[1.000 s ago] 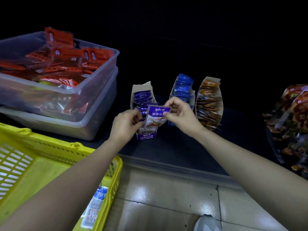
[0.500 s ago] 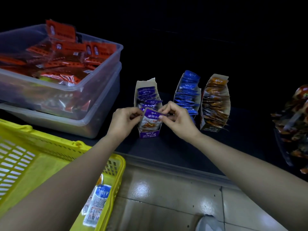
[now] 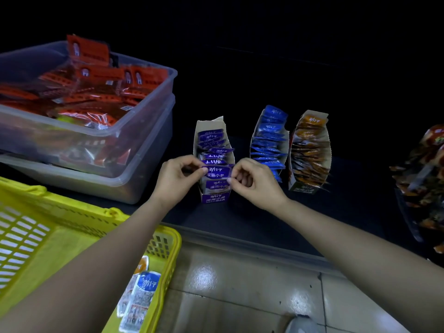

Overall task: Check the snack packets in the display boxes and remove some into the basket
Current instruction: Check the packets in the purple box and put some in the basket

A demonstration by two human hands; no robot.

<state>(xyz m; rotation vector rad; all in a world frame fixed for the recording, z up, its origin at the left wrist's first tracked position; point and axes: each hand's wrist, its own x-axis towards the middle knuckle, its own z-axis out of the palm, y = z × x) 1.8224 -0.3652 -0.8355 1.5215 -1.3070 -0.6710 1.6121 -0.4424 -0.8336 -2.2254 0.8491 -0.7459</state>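
Forearms reach toward 12 o'clock; curled left hand (image 3: 177,180) and right hand (image 3: 253,182) pinch a purple foil snack packet (image 3: 217,171) at its 9 and 3 o'clock edges

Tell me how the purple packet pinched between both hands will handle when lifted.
Probably light: the purple packet is small, held by fingertip pinches of the left hand and right hand. Likely floppy: it looks a thin, flat pouch. Its sheen suggests it may slip.

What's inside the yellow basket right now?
At least two snack packets lie in the near corner of the yellow basket, one blue-topped, one orange-topped behind it. The left forearm covers the floor beside them, so more may be hidden.
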